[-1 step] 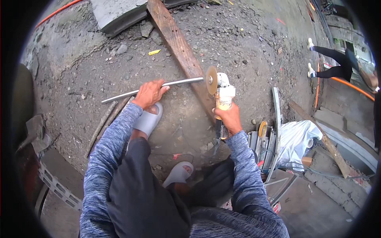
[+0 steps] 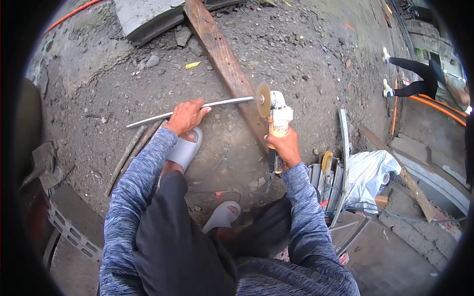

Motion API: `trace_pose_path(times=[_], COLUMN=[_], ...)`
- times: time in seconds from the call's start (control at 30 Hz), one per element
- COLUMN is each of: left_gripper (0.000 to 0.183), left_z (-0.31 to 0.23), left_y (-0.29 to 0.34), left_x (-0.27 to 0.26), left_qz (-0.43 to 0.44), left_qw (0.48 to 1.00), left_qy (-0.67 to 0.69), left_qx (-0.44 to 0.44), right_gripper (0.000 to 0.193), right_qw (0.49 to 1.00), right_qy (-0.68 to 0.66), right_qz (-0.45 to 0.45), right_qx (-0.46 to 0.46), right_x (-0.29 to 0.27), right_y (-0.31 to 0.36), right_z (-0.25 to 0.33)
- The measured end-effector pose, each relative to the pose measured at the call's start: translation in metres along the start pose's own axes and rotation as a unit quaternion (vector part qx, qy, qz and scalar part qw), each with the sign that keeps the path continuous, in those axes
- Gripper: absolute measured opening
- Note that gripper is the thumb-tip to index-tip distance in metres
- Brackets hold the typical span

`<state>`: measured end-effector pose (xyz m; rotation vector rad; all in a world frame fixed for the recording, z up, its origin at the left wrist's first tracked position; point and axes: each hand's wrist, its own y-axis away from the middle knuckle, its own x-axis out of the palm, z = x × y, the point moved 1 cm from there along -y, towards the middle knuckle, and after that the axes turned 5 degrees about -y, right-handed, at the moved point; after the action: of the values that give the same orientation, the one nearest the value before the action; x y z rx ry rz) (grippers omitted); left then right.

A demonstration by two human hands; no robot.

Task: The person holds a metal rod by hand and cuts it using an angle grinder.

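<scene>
My left hand is closed around a slim metal rod, which slants up to the right. The rod's right end lies across a brown wooden plank. My right hand grips the body of a yellow and black angle grinder, held upright. Its tan cutting disc stands at the rod's right tip; whether disc and metal touch I cannot tell. Both my feet, in grey slides, are on the ground below the rod.
A concrete slab lies at the far left beside the plank. Metal pieces and a silvery sheet are heaped at the right. Another person's legs show at far right near an orange hose. A perforated block sits lower left.
</scene>
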<state>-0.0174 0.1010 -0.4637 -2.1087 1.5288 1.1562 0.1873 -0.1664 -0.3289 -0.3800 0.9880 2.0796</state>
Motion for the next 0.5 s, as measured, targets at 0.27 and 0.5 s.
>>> trace_pose_path(times=[0.27, 0.5], left_gripper=[0.044, 0.045], left_z=[-0.008, -0.02], left_y=[0.006, 0.002], left_x=[0.001, 0.006], left_qz=[0.017, 0.048], left_qw=[0.999, 0.994], left_qy=[-0.01, 0.013], left_qx=[-0.032, -0.099], right_gripper=[0.041, 0.044], right_qw=[1.0, 1.0], right_qy=[-0.015, 0.001], right_qz=[0.016, 0.019], right_qx=[0.01, 0.008], right_x=[0.005, 0.004], right_y=[-0.003, -0.006], right_z=[0.003, 0.003])
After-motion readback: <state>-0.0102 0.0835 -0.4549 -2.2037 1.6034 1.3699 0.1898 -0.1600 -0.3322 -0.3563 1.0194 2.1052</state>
